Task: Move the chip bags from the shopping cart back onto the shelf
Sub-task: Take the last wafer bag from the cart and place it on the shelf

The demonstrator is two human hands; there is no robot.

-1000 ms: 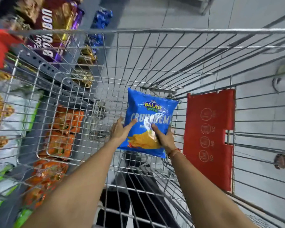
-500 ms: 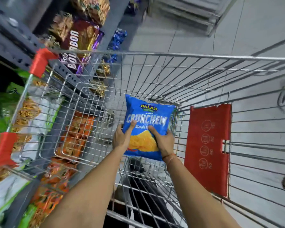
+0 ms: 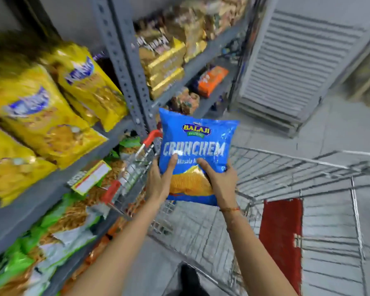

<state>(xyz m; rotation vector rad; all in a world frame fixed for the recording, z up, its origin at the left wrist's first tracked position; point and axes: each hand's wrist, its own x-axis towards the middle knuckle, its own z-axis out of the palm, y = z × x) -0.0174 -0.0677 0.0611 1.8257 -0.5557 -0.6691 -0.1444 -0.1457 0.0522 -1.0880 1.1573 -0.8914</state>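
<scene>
Head view shows our left hand (image 3: 158, 182) and right hand (image 3: 219, 180) both clamped on the lower half of the shiny blue Crunchem chip bag (image 3: 198, 144), thumbs across its front. Half a second ago we held it low inside the silver wire shopping cart (image 3: 286, 167); now it is lifted above the cart's rim, beside the grey metal shelf (image 3: 124, 67) stacked with blurred yellow snack bags (image 3: 41, 116).

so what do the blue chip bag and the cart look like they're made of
Blue chip bag: apparently thin glossy plastic film, with white glare streaks and creases. Shopping cart: bare metal wire, shiny silver grid, with red corner caps that look like plastic.
</scene>
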